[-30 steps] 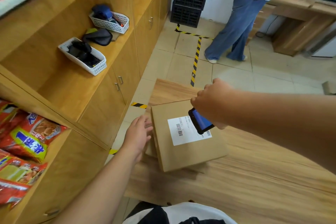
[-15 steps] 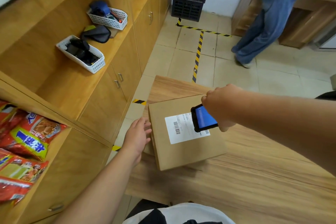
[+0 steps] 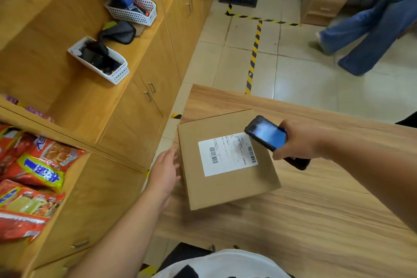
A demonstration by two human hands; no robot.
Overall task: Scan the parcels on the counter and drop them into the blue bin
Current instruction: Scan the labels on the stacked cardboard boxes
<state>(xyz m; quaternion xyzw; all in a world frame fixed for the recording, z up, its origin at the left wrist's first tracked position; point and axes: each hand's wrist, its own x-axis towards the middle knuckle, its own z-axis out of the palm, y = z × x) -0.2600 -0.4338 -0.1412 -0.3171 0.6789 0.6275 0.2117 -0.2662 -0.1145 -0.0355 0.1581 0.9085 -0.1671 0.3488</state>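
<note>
So from my feed here, the flat square cardboard parcel (image 3: 228,160) sits at the left end of the wood-grain counter (image 3: 316,221), near its far corner, with a white paper label (image 3: 226,153) stuck on top showing a barcode at each end. My right hand (image 3: 297,140) is wrapped around a black handheld scanner (image 3: 267,134) with a glossy blue screen, which is tilted over the label's right edge. My left hand (image 3: 164,171) is flat with fingers straight, resting against the parcel's left side at the counter's edge. Off to the left there's a smooth yellowish wooden cabinet (image 3: 126,108) with two white plastic lattice baskets (image 3: 101,61) on its shelf.
</note>
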